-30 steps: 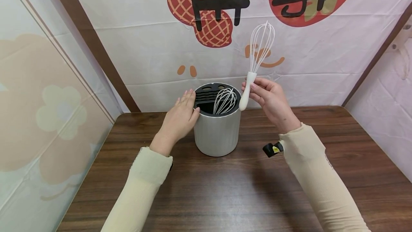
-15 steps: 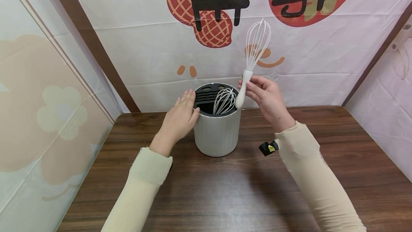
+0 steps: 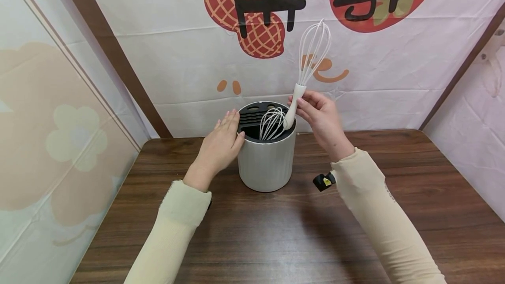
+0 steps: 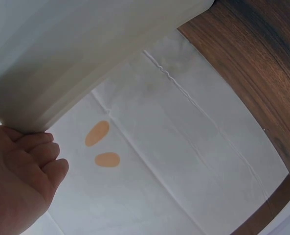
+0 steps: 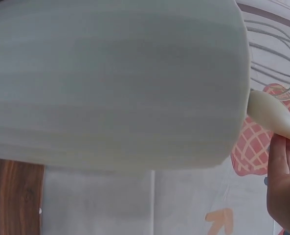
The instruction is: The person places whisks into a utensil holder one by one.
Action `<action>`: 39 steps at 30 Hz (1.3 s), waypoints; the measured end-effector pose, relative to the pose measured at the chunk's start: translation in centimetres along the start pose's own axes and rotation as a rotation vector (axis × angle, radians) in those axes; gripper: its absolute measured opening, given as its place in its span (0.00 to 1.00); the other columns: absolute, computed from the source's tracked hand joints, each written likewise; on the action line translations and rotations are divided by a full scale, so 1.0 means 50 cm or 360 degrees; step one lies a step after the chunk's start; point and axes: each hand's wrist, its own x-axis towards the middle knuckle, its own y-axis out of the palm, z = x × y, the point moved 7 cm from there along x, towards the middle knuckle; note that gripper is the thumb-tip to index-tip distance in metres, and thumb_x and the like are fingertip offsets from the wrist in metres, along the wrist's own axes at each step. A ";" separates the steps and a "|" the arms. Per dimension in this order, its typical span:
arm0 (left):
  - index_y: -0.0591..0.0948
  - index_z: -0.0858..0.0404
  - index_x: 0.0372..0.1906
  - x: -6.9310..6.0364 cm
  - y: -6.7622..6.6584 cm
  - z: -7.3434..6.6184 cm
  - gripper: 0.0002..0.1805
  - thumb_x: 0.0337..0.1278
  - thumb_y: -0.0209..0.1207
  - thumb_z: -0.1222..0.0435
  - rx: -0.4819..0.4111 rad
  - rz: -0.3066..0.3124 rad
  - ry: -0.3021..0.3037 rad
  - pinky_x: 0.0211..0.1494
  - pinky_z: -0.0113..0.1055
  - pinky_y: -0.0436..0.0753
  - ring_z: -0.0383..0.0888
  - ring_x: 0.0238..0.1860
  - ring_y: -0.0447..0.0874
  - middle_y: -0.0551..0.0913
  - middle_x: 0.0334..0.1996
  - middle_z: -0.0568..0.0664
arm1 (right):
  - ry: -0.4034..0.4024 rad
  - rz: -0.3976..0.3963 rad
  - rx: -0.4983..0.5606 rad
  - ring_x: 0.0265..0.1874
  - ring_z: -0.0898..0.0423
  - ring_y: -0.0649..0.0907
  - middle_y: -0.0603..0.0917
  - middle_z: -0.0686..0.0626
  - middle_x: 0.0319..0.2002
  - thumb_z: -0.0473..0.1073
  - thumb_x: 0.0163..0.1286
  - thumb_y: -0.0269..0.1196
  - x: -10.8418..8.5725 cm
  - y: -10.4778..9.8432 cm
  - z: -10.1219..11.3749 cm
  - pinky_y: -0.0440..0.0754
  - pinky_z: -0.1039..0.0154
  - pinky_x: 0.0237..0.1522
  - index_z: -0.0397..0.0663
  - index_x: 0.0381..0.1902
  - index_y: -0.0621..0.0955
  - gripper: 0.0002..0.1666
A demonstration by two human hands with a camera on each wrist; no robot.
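A light grey ribbed utensil holder [image 3: 265,168] with a black slotted insert [image 3: 252,118] stands upright on the table. My left hand [image 3: 218,149] rests against its left rim, fingers extended; in the left wrist view that hand [image 4: 25,171] touches the holder's wall [image 4: 71,63]. With thumb and fingers my right hand [image 3: 324,122] pinches the handle of a white whisk [image 3: 296,103], wires up and leaning right. The handle's lower end is over the right side of the opening, as the right wrist view of the handle [image 5: 272,111] also shows. Another whisk [image 3: 272,122] stands inside, its handle hidden.
The brown wood-grain table [image 3: 252,240] extends in front and to both sides. A white printed cloth backdrop [image 3: 177,65] hangs close behind the holder, with more cloth at left and right. A black strap [image 3: 324,182] sticks out from the right sleeve.
My right hand has moved left with the whisk, bringing its handle end from beside the rim to over the opening. The left hand and the holder have stayed put.
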 end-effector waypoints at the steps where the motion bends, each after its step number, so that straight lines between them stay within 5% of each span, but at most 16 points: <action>1: 0.50 0.70 0.73 0.000 -0.001 0.000 0.32 0.72 0.34 0.55 -0.0002 -0.0003 0.0000 0.73 0.44 0.47 0.50 0.73 0.44 0.49 0.73 0.58 | 0.0005 0.0003 0.0000 0.43 0.54 0.83 0.83 0.42 0.41 0.30 0.70 0.53 0.000 0.004 -0.002 0.79 0.65 0.48 0.28 0.52 0.74 0.14; 19: 0.52 0.71 0.72 0.000 -0.003 0.001 0.32 0.71 0.36 0.56 0.0007 -0.0048 0.0016 0.72 0.46 0.50 0.51 0.73 0.46 0.51 0.72 0.60 | 0.0035 0.0107 -0.0206 0.43 0.57 0.81 0.82 0.43 0.42 0.29 0.69 0.54 0.004 0.080 -0.027 0.79 0.63 0.49 0.24 0.55 0.72 0.18; 29: 0.51 0.71 0.72 -0.002 -0.002 -0.001 0.32 0.72 0.35 0.55 -0.0007 -0.0034 0.0012 0.73 0.45 0.49 0.50 0.73 0.44 0.50 0.73 0.59 | 0.0072 0.0013 -0.0587 0.39 0.62 0.79 0.80 0.43 0.43 0.32 0.68 0.57 -0.001 0.050 -0.042 0.77 0.70 0.42 0.29 0.53 0.76 0.17; 39: 0.51 0.71 0.72 -0.003 -0.002 -0.002 0.32 0.72 0.34 0.55 -0.0012 -0.0020 0.0013 0.73 0.44 0.48 0.50 0.73 0.44 0.50 0.73 0.59 | 0.0048 -0.0020 -0.0597 0.38 0.62 0.81 0.82 0.46 0.40 0.30 0.66 0.58 -0.007 0.031 -0.042 0.77 0.70 0.40 0.27 0.51 0.77 0.16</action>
